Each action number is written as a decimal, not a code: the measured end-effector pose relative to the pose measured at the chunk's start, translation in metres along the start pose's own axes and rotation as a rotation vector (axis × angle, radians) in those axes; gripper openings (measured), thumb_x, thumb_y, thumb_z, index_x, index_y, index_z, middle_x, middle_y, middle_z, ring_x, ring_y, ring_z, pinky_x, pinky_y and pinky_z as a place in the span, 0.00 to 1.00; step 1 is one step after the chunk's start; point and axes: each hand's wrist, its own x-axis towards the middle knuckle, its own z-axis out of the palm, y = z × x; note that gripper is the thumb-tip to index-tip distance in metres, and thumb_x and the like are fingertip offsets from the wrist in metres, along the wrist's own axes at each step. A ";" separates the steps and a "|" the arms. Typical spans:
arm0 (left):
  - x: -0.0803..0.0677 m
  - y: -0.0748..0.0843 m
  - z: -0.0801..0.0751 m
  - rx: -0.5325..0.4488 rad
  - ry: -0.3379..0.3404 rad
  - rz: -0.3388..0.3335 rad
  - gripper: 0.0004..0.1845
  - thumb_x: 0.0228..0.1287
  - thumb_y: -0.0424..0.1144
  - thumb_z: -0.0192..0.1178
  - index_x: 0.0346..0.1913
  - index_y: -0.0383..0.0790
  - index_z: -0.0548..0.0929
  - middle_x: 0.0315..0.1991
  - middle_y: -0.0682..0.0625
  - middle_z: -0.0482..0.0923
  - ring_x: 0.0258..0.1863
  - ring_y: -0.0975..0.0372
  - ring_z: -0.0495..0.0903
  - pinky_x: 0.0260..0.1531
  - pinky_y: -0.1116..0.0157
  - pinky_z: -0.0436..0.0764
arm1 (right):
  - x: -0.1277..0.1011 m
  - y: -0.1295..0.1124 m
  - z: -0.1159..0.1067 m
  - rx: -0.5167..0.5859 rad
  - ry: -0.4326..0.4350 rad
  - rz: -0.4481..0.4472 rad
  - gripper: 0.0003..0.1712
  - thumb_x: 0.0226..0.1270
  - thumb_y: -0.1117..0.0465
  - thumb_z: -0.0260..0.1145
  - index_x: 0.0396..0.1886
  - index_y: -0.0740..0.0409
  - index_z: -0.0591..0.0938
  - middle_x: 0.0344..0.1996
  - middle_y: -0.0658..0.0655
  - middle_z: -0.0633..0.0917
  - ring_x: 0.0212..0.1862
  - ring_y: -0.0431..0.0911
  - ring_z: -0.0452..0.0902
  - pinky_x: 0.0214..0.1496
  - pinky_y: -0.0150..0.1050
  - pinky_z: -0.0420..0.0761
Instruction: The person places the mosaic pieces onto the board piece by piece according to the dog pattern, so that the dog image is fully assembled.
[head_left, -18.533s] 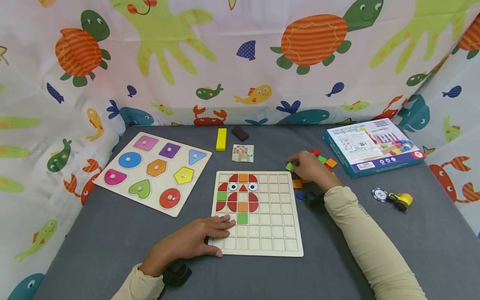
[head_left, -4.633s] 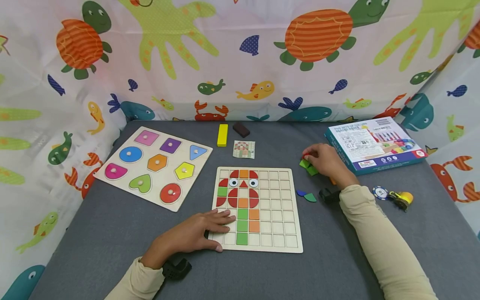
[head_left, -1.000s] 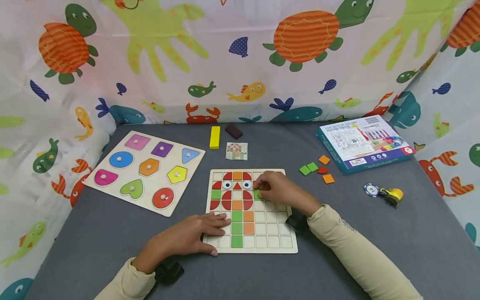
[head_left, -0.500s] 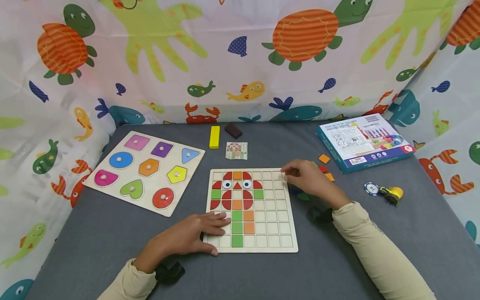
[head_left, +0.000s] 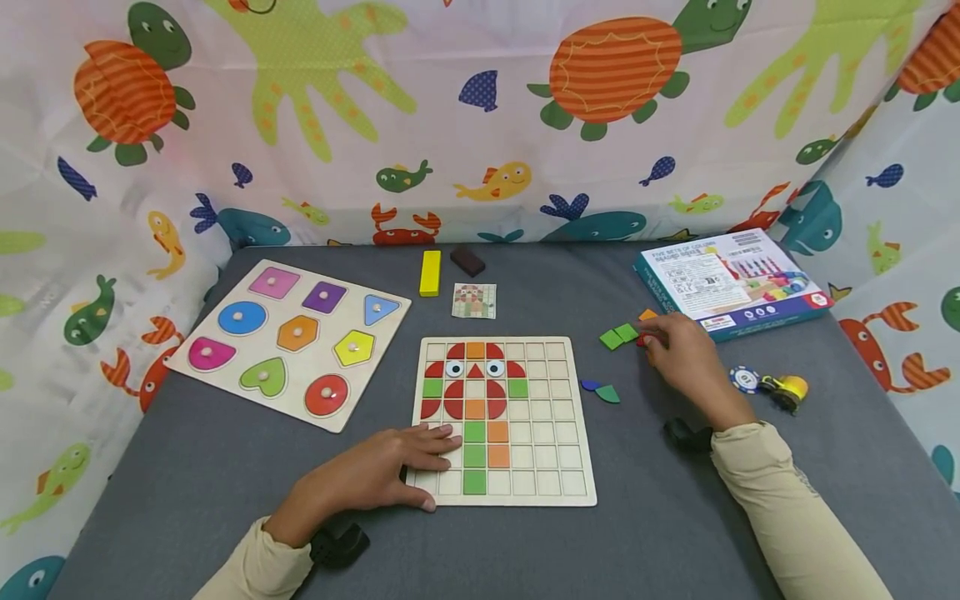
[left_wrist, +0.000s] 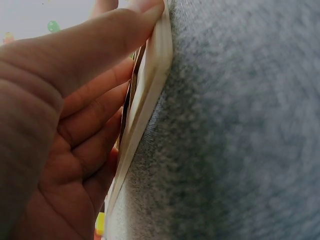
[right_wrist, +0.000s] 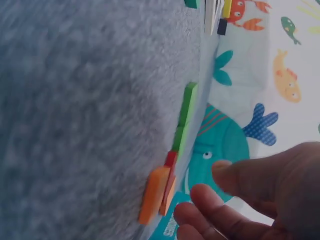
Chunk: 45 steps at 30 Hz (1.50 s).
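My left hand [head_left: 382,467] rests with its fingers extended over the lower left corner of a wooden grid board [head_left: 555,483]; the thumb lies at the board's front edge. Red, green and orange pieces sit in the grid's cells, with two round eye pieces near the top. To the right of the board, my right hand [head_left: 690,362] is low over loose pieces, fingertips right at a red piece [right_wrist: 171,159]. In the right wrist view, thumb and fingers are apart with nothing between them. Two green tiles [head_left: 618,337] and an orange tile [right_wrist: 154,195] lie close by.
A blue piece [head_left: 590,385] and a dark green piece [head_left: 608,394] lie beside the board. A shape puzzle [head_left: 300,287] is at left. Behind are a pattern card [head_left: 474,301], yellow block [head_left: 430,273] and dark block [head_left: 468,262]. At right stand a box [head_left: 742,287] and small toy [head_left: 783,392].
Several green and orange tiles and a red piece have been added to the board. Over the last second my right hand has moved from the board to the loose pieces. My left hand stays.
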 end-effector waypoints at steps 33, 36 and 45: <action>0.000 -0.002 0.001 -0.027 0.009 0.012 0.30 0.58 0.52 0.69 0.62 0.46 0.79 0.68 0.60 0.66 0.72 0.62 0.57 0.66 0.53 0.62 | 0.010 -0.011 0.017 0.074 -0.136 -0.195 0.11 0.61 0.73 0.67 0.44 0.65 0.86 0.36 0.59 0.81 0.36 0.49 0.74 0.36 0.44 0.74; -0.001 -0.002 0.001 -0.034 0.007 0.004 0.30 0.58 0.52 0.69 0.63 0.47 0.79 0.69 0.61 0.65 0.72 0.62 0.56 0.66 0.52 0.61 | 0.009 -0.019 0.019 0.129 -0.148 -0.199 0.14 0.62 0.72 0.67 0.48 0.64 0.84 0.37 0.58 0.81 0.35 0.48 0.74 0.35 0.42 0.74; 0.000 -0.005 0.002 -0.037 0.022 0.029 0.31 0.56 0.51 0.71 0.62 0.46 0.79 0.68 0.60 0.66 0.72 0.63 0.56 0.66 0.53 0.62 | 0.006 -0.038 0.030 0.230 -0.209 -0.172 0.13 0.65 0.70 0.65 0.48 0.62 0.83 0.37 0.55 0.83 0.36 0.46 0.76 0.37 0.41 0.77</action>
